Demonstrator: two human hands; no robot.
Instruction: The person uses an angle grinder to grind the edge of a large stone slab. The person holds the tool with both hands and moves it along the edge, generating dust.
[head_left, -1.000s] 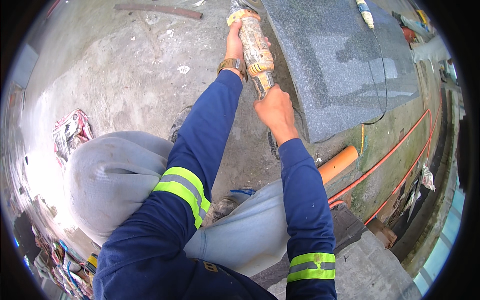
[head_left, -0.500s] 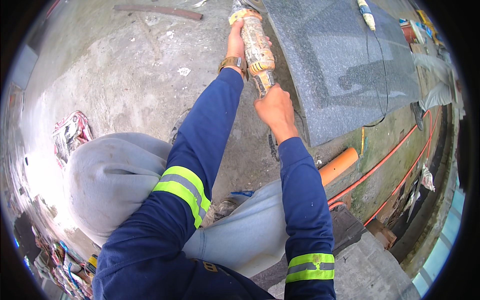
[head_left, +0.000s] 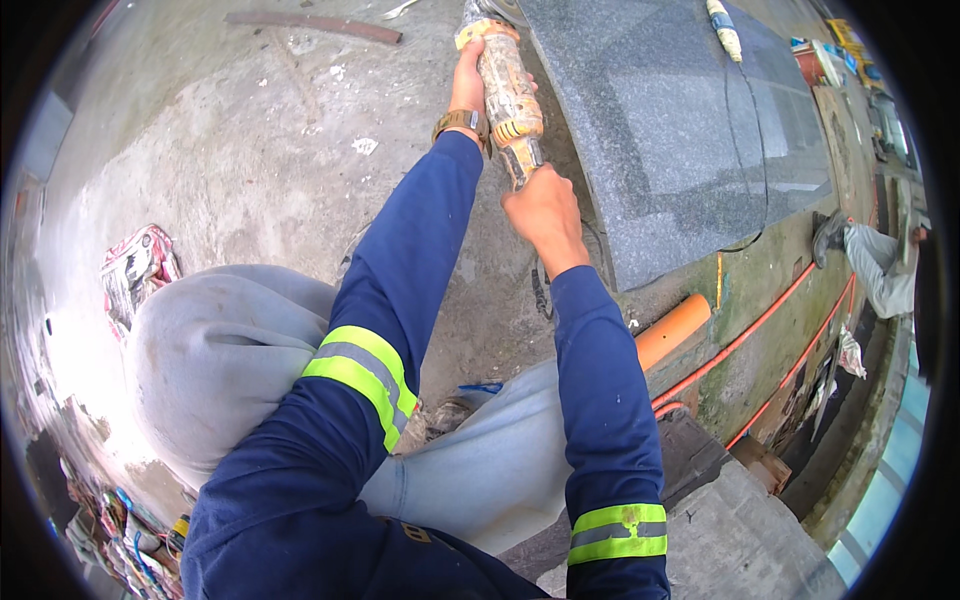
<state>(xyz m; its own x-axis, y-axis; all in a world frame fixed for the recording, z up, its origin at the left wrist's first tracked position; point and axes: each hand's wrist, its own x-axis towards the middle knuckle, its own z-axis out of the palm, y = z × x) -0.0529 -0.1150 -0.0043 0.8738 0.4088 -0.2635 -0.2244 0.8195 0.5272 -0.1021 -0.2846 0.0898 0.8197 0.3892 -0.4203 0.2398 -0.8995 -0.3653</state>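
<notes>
Beside the slab (head_left: 660,160), left hand (head_left: 467,82) is wrapped round the grinder (head_left: 511,98) near its head; right hand (head_left: 546,212) is closed round its rear end.

power tool (head_left: 511,92): hard plastic-looking casing, scuffed, crusted with matt pale grime; head (head_left: 474,12) greyish metal. stone slab (head_left: 670,130): speckled, polished, glossy, blurry reflections. floor (head_left: 260,150): rough matt concrete, patchy. sleeves (head_left: 412,235): matt navy cloth, smooth bands (head_left: 360,372). trousers (head_left: 225,370): soft, worn cloth. orange pipe (head_left: 672,331): smooth plastic look, slight sheen. bag (head_left: 140,268): crumpled, thin, plastic-looking.
</notes>
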